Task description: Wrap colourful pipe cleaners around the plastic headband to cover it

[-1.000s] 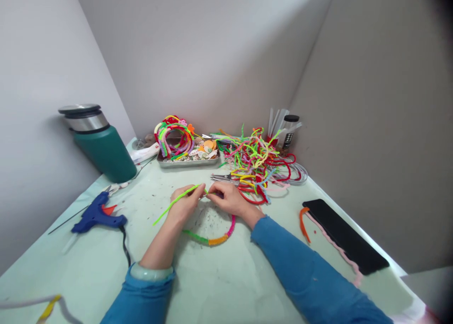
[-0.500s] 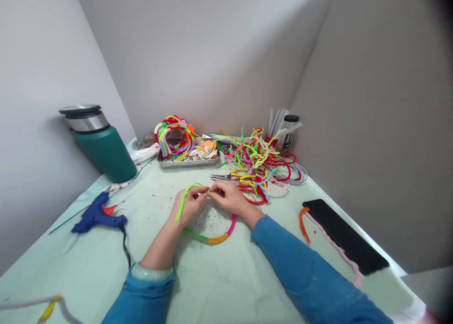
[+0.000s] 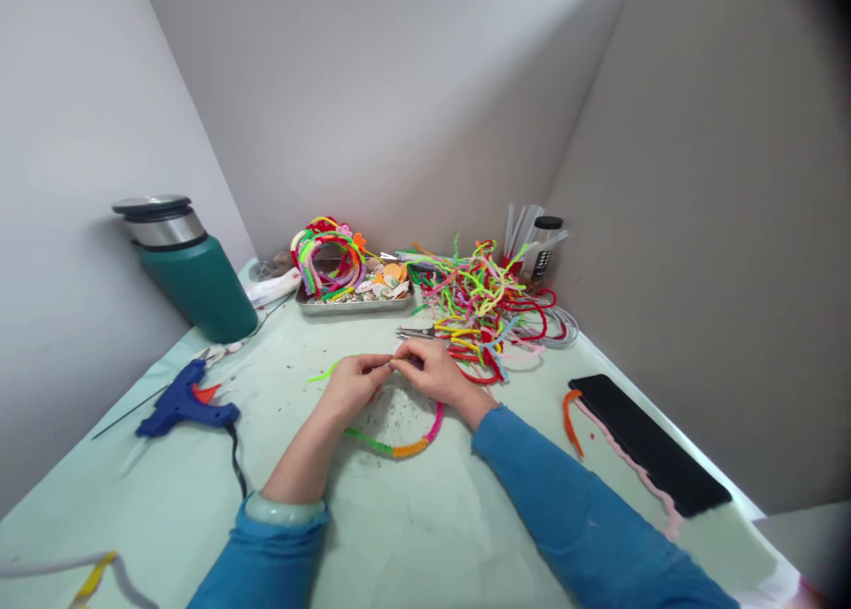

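Fingertip to fingertip over the middle of the table, my left hand (image 3: 352, 387) and my right hand (image 3: 433, 377) both pinch closed. A lime-green pipe cleaner (image 3: 322, 376) pokes out behind my left hand, its tail pointing left; its other end runs into the pinch. Below the hands curves a headband (image 3: 410, 450) wrapped in green, orange and pink fuzzy sections. Its upper part is hidden by my fingers, where both hands grip it. Just beyond my right hand lie scissors (image 3: 417, 332), partly under pipe cleaners.
A blue glue gun (image 3: 183, 402) and a green bottle (image 3: 192, 277) stand left. Behind are a metal tray (image 3: 355, 308) with finished headbands (image 3: 329, 259) and a tangled pipe cleaner heap (image 3: 482, 281). A black flat object (image 3: 648, 441) lies right.
The lime-green pipe cleaner's loose tail has swung from in front of my left hand to behind it, on the left. My left fingers have shifted slightly; the right hand has barely moved.
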The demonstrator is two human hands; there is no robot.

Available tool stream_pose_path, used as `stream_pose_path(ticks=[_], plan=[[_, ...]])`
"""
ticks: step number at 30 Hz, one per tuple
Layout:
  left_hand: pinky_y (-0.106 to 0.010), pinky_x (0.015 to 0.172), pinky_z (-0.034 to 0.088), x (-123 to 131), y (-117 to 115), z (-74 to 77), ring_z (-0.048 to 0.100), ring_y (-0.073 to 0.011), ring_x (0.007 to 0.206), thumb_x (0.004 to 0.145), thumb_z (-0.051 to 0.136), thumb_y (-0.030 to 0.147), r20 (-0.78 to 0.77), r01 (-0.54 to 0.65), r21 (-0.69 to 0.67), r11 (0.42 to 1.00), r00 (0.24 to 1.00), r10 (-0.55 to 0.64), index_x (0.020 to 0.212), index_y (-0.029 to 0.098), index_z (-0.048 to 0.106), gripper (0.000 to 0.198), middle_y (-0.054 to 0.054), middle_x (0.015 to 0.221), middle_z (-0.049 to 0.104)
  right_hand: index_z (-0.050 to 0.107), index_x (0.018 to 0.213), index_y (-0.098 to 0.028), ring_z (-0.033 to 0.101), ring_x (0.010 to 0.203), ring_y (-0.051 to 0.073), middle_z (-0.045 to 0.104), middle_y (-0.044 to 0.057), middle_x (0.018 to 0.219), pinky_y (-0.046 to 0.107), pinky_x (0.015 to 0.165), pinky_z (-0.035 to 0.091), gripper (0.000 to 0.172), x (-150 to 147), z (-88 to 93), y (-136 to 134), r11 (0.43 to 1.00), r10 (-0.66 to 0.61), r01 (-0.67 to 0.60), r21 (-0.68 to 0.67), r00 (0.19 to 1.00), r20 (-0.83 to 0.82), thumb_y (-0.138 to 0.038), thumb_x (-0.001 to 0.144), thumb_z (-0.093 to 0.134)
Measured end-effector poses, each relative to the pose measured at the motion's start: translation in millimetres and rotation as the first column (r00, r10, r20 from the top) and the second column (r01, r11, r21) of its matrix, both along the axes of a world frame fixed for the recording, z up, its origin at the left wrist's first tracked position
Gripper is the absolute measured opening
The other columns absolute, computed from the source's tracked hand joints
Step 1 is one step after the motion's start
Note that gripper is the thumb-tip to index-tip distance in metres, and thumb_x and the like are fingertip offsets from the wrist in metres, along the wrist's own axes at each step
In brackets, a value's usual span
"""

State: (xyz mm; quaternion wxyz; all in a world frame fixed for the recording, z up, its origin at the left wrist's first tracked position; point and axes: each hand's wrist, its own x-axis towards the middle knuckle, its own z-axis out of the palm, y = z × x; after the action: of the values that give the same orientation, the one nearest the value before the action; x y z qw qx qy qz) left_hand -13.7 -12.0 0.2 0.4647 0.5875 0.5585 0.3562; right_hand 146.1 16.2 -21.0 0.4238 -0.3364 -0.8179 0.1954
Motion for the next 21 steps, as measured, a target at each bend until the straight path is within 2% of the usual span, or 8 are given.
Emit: stream_pose_path(ticks=[4,8,16,21], plan=[[-0.02,0.042,0.029,-1.3,1.5,-2.4,0.037,-0.0072,0.038,0.065,0.059,0.039,0.07,0.014,-0.064,0.998,0.998,-0.009,0.097,0.008,0.065,0.044,0.005,0.041,0.045,0.058,0.074,-0.016,0.051,0.065,0.012,0.059,0.001,0.069,0.023,0.062,0.038,0.01,0.3,0.0,-0.2,1.0,0.001,-0.001,0.0,1.0,0.005,-0.023,0.08,0.054],[-0.02,0.041,0.028,-0.8,0.8,-2.6,0.036,-0.0071,0.037,0.067,0.057,0.038,0.065,0.014,-0.07,0.997,0.998,-0.01,0.091,0.008,0.065,0.039,0.005,0.039,0.045,0.058,0.074,-0.016,0.051,0.065,0.012,0.059,0.002,0.069,0.023,0.062,0.038,0.011,0.4,-1.0,0.3,1.0,0.0,0.0,0.008,1.0,0.007,-0.024,0.08,0.054],[-0.02,0.041,0.025,2.1,-3.2,2.7,0.034,-0.0069,0.035,0.07,0.053,0.041,-0.038,-0.018,-0.055,0.998,0.999,0.016,0.074,0.01,0.063,0.033,0.005,0.034,0.042,0.057,0.076,-0.015,0.051,0.065,0.011,0.058,0.001,0.069,0.021,0.061,0.037,0.009,0.1,-0.7,0.5,1.0,0.002,-0.003,0.018,1.0,0.011,-0.023,0.08,0.054],[-0.02,0.04,0.023,3.3,-5.3,5.1,0.032,-0.0069,0.035,0.07,0.051,0.042,-0.091,-0.014,-0.03,0.999,0.996,0.011,0.072,0.011,0.062,0.032,0.006,0.034,0.039,0.059,0.079,-0.016,0.052,0.069,0.012,0.06,0.002,0.074,0.023,0.064,0.039,0.008,0.2,0.6,0.1,0.999,0.032,-0.032,0.029,0.999,0.01,-0.022,0.08,0.053]])
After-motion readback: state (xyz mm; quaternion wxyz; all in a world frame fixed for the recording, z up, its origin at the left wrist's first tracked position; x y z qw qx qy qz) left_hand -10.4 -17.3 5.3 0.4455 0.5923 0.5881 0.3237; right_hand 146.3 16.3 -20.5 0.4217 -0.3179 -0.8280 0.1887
